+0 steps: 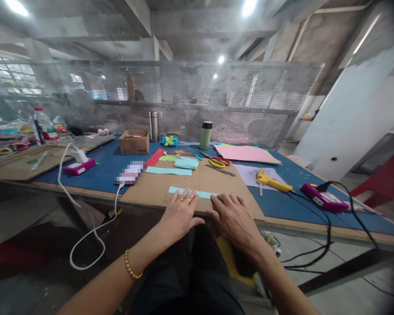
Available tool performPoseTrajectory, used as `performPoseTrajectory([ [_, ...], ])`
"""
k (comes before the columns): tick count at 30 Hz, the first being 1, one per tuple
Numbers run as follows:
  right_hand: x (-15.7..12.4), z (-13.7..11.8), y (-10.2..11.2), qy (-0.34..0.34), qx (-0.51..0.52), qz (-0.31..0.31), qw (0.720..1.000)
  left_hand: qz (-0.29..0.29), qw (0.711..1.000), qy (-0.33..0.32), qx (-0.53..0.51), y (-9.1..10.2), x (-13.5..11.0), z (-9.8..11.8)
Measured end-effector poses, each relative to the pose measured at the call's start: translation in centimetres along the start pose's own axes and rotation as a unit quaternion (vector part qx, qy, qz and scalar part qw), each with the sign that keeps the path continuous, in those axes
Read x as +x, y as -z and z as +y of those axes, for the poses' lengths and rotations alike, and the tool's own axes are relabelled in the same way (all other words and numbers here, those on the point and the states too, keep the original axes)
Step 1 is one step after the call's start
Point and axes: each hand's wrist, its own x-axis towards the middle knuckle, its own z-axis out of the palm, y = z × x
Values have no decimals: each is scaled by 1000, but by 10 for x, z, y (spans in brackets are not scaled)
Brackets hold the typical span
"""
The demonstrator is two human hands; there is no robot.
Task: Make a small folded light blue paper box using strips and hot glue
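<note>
A narrow light-blue paper strip lies along the front of a brown cardboard sheet. My left hand rests flat over the strip's middle, fingers stretched out and thumb apart. At the strip's right end, the fingertips of my right hand touch the paper, with the fingers slightly bent and the thumb apart. Beyond the hands are a second blue strip, a folded light-blue paper piece, a green leaf-shaped cutout and red-and-yellow-handled scissors.
On the right, a yellow glue gun lies on lilac paper, near a purple power strip. Pink sheets, a green cup, a steel flask and a cardboard box stand farther back. A white cable hangs off the left front edge.
</note>
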Motion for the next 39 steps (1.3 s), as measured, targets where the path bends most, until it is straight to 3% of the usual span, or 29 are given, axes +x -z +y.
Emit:
performPoseTrajectory([
  [3, 8, 6, 4, -10, 40, 21, 999, 22, 1000, -2, -12, -10, -3, -3],
  [6, 29, 9, 3, -74, 151, 22, 986, 39, 999, -8, -17, -16, -5, -6],
  [10, 63, 7, -2, -146, 225, -117, 956, 51, 998, 6, -24, -20, -5, -7],
  [15, 85, 9, -4, -113, 158, -235, 952, 66, 997, 12, -24, -24, -5, -5],
  [21, 95, 14, -5, -112, 173, -303, 930, 92, 995, 18, -18, -30, -5, -4],
  [28, 101, 15, 5, -163, 294, -381, 861, 86, 996, 24, -15, -29, -5, -3],
  [39, 98, 31, 6, -192, 309, -416, 833, 77, 997, 26, 3, -29, -5, -2],
])
